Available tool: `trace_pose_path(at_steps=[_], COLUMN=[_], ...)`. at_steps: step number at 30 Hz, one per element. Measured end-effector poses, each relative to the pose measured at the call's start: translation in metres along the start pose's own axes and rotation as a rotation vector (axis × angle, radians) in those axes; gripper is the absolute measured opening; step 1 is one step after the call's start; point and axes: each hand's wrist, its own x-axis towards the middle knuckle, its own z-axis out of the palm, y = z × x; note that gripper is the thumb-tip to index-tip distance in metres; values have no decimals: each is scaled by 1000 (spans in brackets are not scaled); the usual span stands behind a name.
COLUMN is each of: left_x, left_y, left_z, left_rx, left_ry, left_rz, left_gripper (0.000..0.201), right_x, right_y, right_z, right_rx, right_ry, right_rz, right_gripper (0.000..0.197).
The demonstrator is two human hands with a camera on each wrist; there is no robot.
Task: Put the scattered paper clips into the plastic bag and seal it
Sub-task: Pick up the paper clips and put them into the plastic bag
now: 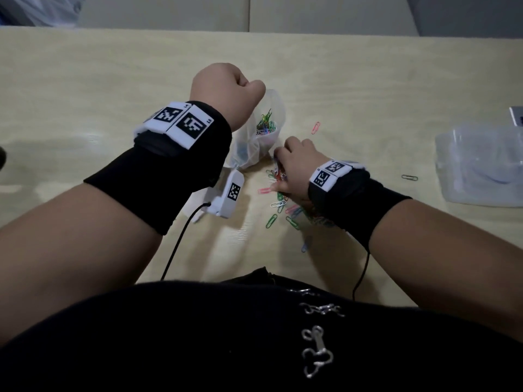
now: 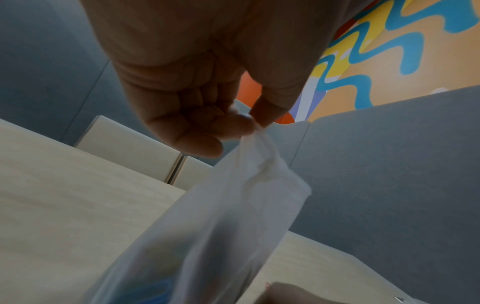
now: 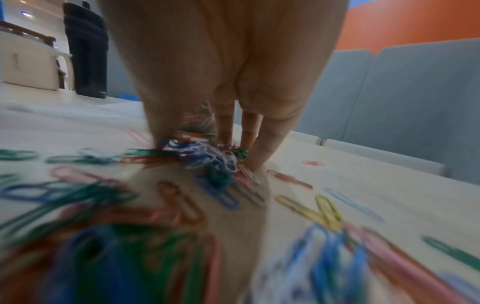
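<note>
A translucent plastic bag [image 1: 252, 142] stands open on the table with coloured paper clips [image 1: 266, 124] inside. My left hand [image 1: 229, 89] pinches the bag's top edge [image 2: 259, 144] between thumb and fingers and holds it up. Just right of the bag, my right hand [image 1: 291, 168] is down on a pile of scattered paper clips [image 1: 285, 205]. In the right wrist view its fingertips [image 3: 257, 164] and thumb close around a bunch of clips [image 3: 207, 156]. More loose clips [image 3: 322, 207] lie on the table around it.
A stray pink clip [image 1: 315, 127] lies beyond the bag and a green one [image 1: 409, 177] far right. A clear plastic container [image 1: 481, 165] sits at the table's right edge. A white sensor box [image 1: 226, 196] with a cable hangs under my left wrist.
</note>
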Motion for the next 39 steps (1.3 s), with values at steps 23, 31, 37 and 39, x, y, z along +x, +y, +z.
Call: trace_pose_path(at_steps=[23,31,37,39], left_x=[-13,-19,-13,-13], left_y=[12,15,9,10], left_z=[45,51,48,48], left_rx=[-8,-11,-70,-81], left_ry=[-165,-172,-164,-165], left_rz=[23,66,23,12], left_gripper=[19,25,27,26], right_x=[-34,-20,-22,-22], right_y=[43,21,12,9], right_z=[-79,-89,-98,-96], right_rx=[782,963,1215,1183], right_ry=[241,43,50,85], right_rz=[516,561,521,498], right_gripper=[17,19,26,33])
